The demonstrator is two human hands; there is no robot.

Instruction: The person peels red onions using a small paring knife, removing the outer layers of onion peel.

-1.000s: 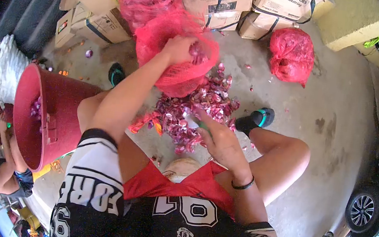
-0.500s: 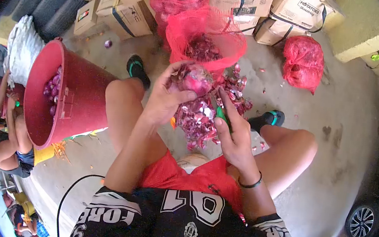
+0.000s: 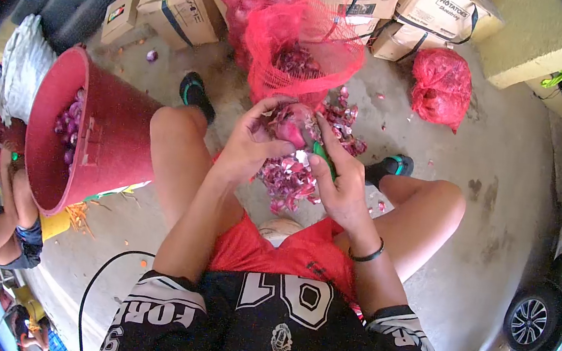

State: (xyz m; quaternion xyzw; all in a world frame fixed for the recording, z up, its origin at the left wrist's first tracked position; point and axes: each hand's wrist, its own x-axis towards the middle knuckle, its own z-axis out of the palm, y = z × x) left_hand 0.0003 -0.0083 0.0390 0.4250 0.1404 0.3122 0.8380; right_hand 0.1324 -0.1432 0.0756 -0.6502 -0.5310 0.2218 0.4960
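My left hand (image 3: 246, 144) is wrapped round a red onion (image 3: 293, 125) with loose papery skin, above my lap. My right hand (image 3: 344, 190) grips a small knife (image 3: 324, 158) by its green handle, close against the onion's right side. The fingers and the onion mostly hide its blade. Beneath both hands lies a heap of purple onion skins (image 3: 285, 183). More peelings (image 3: 348, 131) are strewn on the floor just beyond. An opened red mesh sack (image 3: 285, 86) with onions inside stands in front of my hands.
To my left a large red tub (image 3: 117, 134) leans, holding peeled onions (image 3: 71, 125). Full mesh sacks (image 3: 246, 3) and cardboard boxes (image 3: 185, 16) stand ahead. A red bag (image 3: 440, 90) sits at front right. A co-worker (image 3: 6, 212) sits beyond the tub; a car wheel (image 3: 531, 322) shows at right.
My right hand has drawn in, bringing the green-handled knife up against the onion. The onion has turned slightly in my left hand. The whole view has shifted slightly.
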